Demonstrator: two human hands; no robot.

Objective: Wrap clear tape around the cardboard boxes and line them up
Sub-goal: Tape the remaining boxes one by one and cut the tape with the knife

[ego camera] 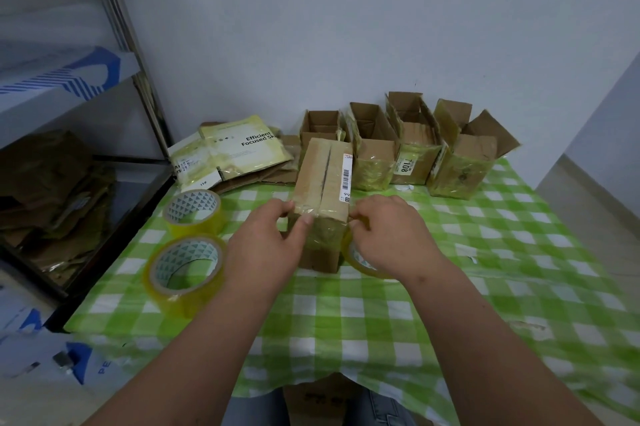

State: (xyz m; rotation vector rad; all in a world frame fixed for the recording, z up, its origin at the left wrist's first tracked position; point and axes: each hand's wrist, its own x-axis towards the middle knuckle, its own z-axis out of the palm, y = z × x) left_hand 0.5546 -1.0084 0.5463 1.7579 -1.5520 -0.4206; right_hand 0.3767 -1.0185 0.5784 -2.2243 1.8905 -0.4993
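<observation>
Four open boxes [408, 145] stand far; I can't see inside. My left hand [266, 242] grips the closed box [322, 183]; my right hand [388, 235] pinches a half-hidden tape roll [360, 262].

A plain pale wall [346, 27] rises behind the worktop [450, 287], which wears a green-and-white checked cloth; at the left stands a metal shelf unit [114, 9] with a dark lower shelf [138, 183] piled with flattened cardboard [45, 190]; at the right, pale floor [588, 203] meets a second wall; light is soft and even.
</observation>
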